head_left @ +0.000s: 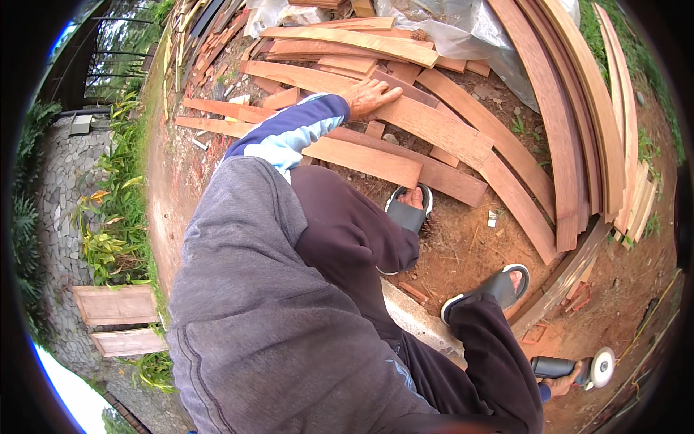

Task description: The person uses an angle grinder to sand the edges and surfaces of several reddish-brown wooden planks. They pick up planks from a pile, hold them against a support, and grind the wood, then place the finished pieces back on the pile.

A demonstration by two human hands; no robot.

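Observation:
My left hand (370,98) lies on a long reddish-brown wooden plank (437,130), fingers stretched out over its surface. This plank rests across other boards on the ground. Low at the right, my right hand (566,380) is closed around an angle grinder (554,367) with a dark body. A round white disc (602,367) sits at the grinder's head, well apart from the planks; I cannot tell whether it is spinning. A shorter, lighter board (365,160) lies nearer me, close to my left foot.
Several long planks (546,94) are stacked at the right. Clear plastic sheeting (470,32) covers part of the pile at the back. My sandalled feet (499,289) stand on bare soil beside the wood. A yellow cord (654,315) runs along the far right. Plants and a stone wall (54,188) are at the left.

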